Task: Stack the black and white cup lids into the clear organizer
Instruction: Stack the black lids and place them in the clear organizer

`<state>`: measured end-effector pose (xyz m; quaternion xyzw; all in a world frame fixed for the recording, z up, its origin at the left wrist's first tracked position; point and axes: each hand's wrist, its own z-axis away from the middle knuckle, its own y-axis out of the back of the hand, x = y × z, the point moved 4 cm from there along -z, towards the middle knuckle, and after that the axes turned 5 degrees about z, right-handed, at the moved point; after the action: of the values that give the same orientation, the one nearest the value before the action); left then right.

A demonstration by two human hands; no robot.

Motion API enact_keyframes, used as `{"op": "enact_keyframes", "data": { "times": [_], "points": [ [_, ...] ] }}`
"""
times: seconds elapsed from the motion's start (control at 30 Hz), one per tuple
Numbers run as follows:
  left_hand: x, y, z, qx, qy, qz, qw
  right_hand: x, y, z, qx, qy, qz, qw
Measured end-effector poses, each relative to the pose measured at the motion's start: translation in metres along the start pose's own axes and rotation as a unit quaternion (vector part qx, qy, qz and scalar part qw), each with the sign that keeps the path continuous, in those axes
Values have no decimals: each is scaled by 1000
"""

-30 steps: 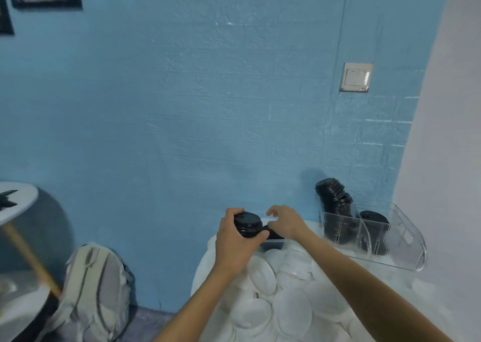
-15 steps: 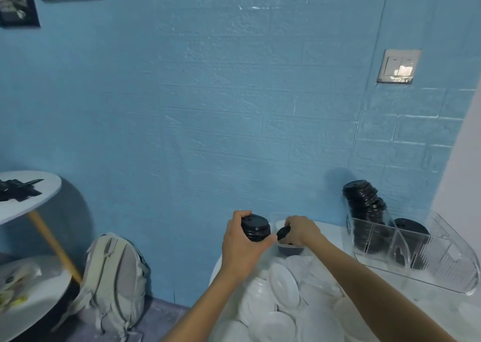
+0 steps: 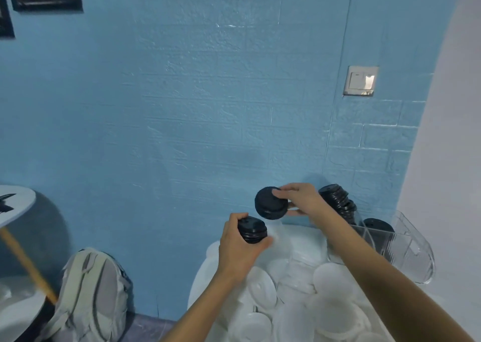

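Observation:
My left hand (image 3: 239,248) grips a short stack of black lids (image 3: 252,230) above the white table. My right hand (image 3: 303,198) holds a single black lid (image 3: 270,203) by its edge, raised up and to the right of that stack. The clear organizer (image 3: 411,248) lies at the right; its left compartment holds a tall leaning stack of black lids (image 3: 338,201), and another black lid stack (image 3: 377,224) sits in the compartment beside it. Several loose white lids (image 3: 330,282) cover the table in front of me.
A grey and white backpack (image 3: 91,295) leans against the blue wall at lower left. A small round white table (image 3: 13,206) with a wooden leg stands at far left. A light switch (image 3: 360,81) is on the wall. A white wall borders the right.
My right hand has lifted a single black lid off the table, up and to the right of the stack in my left hand. The view has shifted slightly.

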<state>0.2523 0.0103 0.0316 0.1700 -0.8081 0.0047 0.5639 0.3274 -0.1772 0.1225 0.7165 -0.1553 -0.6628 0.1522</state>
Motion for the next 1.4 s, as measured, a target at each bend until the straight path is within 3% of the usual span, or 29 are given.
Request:
{"op": "enact_keyframes", "data": {
  "times": [0.07,0.2,0.47,0.8,0.93,1.07,1.23,1.4],
  "points": [
    [12,-8,3,-3,-18,5,1000,-16,10,24,-48,-5,-60,997],
    [47,-34,12,-25,-58,28,998,-23,33,57,-78,0,-44,996],
    [98,-97,37,-96,-93,98,986,0,97,99,-6,-35,-41,999],
    [134,-163,65,-149,-122,126,973,34,151,137,87,3,-44,995],
    [139,-181,59,-160,-117,122,972,45,168,145,64,26,-61,996],
    [147,-206,46,-177,-126,106,970,49,192,138,86,31,-66,994],
    [159,-244,21,-257,-120,104,953,56,225,117,130,25,-78,988],
    [156,-280,-15,-298,-76,128,943,75,245,76,142,8,-71,987]
  ]
}}
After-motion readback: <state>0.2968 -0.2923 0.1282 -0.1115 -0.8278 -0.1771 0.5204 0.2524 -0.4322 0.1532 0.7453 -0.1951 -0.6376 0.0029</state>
